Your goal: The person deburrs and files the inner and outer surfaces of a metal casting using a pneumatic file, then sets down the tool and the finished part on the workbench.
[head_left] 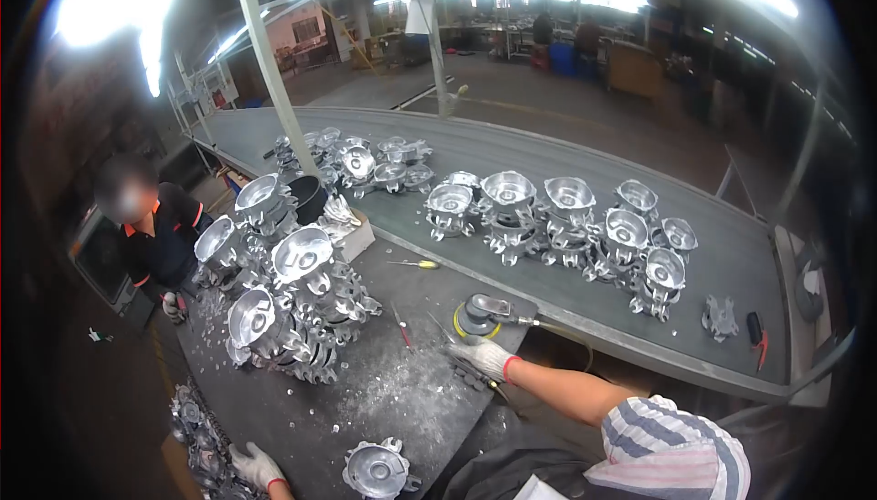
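Observation:
My left hand [257, 467], in a white knit glove, reaches down at the table's lower left edge beside a heap of metal castings [194, 431]. Its fingers look stretched out and apart. My right hand [484, 357], gloved the same way, is closed near the table's right edge; a thin rod-like tool [438, 325] sticks out past its fingers. Just under that hand lies a dark object [471, 375] that I cannot make out. Between my hands, near my body, one round casting [377, 470] sits cup side up. A disc sander [480, 315] rests just beyond my right hand.
Stacked castings [301, 267] stand on the table's left half. Metal chips [382, 389], a red-handled tool [403, 328] and a yellow-handled screwdriver [424, 264] lie about. More castings [568, 199] line the conveyor belt [731, 290]. A co-worker [160, 226] stands at the left.

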Available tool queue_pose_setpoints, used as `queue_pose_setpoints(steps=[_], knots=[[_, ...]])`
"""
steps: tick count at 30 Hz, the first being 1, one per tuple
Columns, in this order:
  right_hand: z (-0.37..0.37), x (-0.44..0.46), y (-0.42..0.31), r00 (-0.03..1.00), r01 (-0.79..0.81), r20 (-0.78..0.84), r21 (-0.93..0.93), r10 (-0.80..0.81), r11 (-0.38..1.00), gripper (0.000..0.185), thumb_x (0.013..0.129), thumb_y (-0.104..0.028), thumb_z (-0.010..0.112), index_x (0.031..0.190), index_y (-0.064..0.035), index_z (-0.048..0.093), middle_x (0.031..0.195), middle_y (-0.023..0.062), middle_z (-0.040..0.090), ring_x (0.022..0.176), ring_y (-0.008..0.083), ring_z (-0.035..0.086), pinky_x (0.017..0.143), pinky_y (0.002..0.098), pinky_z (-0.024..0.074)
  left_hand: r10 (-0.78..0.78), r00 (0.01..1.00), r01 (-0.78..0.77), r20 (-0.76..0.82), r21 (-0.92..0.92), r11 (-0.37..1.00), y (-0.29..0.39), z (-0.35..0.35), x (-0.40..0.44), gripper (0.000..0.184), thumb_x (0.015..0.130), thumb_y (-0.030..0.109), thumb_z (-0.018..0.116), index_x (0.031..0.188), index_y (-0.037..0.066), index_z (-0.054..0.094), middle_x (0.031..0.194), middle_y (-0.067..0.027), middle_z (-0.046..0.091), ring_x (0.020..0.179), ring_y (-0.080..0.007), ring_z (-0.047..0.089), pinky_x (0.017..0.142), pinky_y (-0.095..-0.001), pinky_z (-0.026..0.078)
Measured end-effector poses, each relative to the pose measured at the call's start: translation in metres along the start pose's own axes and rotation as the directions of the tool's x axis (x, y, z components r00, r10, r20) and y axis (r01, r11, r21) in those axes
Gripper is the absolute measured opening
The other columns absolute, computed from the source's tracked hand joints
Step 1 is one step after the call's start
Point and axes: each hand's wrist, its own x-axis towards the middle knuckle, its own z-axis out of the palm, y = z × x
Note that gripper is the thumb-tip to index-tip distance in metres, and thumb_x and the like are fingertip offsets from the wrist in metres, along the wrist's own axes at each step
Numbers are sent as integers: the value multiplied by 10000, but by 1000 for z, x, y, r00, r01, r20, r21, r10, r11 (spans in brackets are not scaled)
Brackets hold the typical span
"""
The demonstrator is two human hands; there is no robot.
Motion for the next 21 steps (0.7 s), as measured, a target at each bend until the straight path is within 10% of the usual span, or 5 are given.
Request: queue_pose_setpoints(steps=[4, 7, 12, 15, 21], knots=[[0, 12, 15, 993, 113, -16, 27, -113, 993, 460, 965, -427, 655, 1198, -31, 654, 944, 64, 711, 750, 159, 646, 626, 320, 518, 55, 998, -28, 29, -583, 812, 41, -10, -43, 445, 997, 98, 574, 1407, -48, 485, 1431, -203, 546, 1339, -298, 514, 1140, -381, 385], [0, 21, 25, 994, 87, 44, 179, -96, 980, 460, 959, -391, 677, 1222, -17, 633, 962, 93, 703, 776, 168, 652, 626, 329, 525, 144, 921, 112, 361, -601, 792, 126, -72, -86, 284, 1000, 84, 573, 1253, -17, 652, 1103, -77, 684, 872, -120, 616, 783, -268, 516], [-1, 22, 22, 994, 41, 82, 285, -67, 958, 389, 968, -346, 672, 1157, -17, 588, 831, 81, 639, 584, 195, 613, 405, 350, 474, 469, 850, -206, 240, -668, 715, 177, -113, -101, 287, 952, -14, 628, 1236, -38, 665, 1210, -136, 700, 1039, -175, 676, 865, -296, 556], [3, 3, 4, 997, -9, 76, 276, -12, 961, 306, 989, -338, 619, 1057, -43, 576, 766, 82, 627, 487, 206, 581, 370, 356, 451, 697, 713, -454, 73, -710, 539, 226, -150, -95, 295, 965, -37, 601, 1258, -53, 639, 1002, -76, 704, 843, -110, 649, 736, -250, 531], [4, 14, 9, 996, -18, 93, 234, -5, 972, 266, 996, -336, 614, 1054, -83, 552, 699, 72, 619, 457, 209, 576, 365, 349, 443, 976, 159, -920, -150, -382, 91, 343, -271, -91, 383, 733, 39, 781, 1112, 50, 727, 894, -69, 697, 791, -267, 668, 743, -392, 525]])
